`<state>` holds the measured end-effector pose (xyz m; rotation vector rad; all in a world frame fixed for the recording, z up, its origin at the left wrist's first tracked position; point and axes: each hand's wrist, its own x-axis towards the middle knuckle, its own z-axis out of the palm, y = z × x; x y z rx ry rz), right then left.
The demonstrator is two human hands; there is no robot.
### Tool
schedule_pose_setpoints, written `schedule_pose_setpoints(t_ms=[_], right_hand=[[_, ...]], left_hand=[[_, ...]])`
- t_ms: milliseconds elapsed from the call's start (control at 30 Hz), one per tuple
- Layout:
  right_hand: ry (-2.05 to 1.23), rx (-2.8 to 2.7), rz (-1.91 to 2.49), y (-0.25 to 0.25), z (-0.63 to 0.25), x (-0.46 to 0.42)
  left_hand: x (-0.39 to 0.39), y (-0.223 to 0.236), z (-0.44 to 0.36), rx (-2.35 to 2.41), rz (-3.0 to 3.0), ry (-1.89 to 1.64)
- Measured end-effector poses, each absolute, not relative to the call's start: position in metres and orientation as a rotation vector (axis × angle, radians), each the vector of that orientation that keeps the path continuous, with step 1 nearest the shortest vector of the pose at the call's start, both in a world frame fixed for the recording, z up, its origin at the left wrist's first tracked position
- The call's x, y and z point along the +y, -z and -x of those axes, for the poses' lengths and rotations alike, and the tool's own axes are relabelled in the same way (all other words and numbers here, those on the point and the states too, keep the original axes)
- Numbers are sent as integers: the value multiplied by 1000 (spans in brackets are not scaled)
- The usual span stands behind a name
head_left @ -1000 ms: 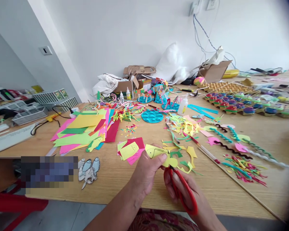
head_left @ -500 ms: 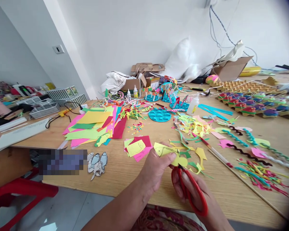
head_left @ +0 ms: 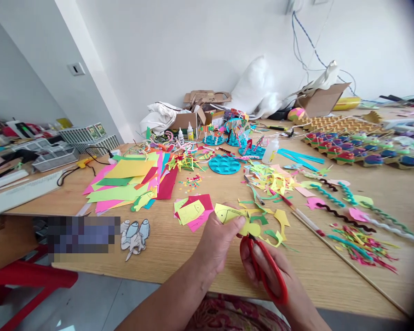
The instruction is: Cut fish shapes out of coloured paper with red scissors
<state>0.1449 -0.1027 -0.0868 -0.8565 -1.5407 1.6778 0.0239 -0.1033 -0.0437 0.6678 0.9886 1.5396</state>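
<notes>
My left hand (head_left: 218,243) pinches a yellow paper piece with a fish drawn on it (head_left: 232,217), held just above the wooden table (head_left: 324,271). My right hand (head_left: 269,271) grips red-handled scissors (head_left: 262,266), whose blades meet the lower edge of the yellow paper. Yellow and green offcuts (head_left: 274,227) lie just past the hands. Another yellow fish drawing (head_left: 190,211) rests on pink and red paper to the left.
A stack of coloured paper sheets (head_left: 129,181) lies at left, grey fish cutouts (head_left: 135,232) near the front edge. A long thin stick (head_left: 345,264), twisted paper spirals (head_left: 338,216), shreds (head_left: 362,243), a glue bottle (head_left: 271,149), blue discs (head_left: 224,164) and painted egg cartons (head_left: 359,151) fill the right. A red stool (head_left: 24,285) stands below left.
The camera view shifted slightly; both hands stay together at the front edge, still holding the yellow fish paper and the scissors, with the blades still at the paper's edge.
</notes>
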Motion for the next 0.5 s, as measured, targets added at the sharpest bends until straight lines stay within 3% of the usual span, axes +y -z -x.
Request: schedule_pose_setpoints(t_ms=[500], right_hand=[[-1691, -1516, 844, 82, -142, -101]], left_hand=[[-103, 51, -27, 1026, -722, -1555]])
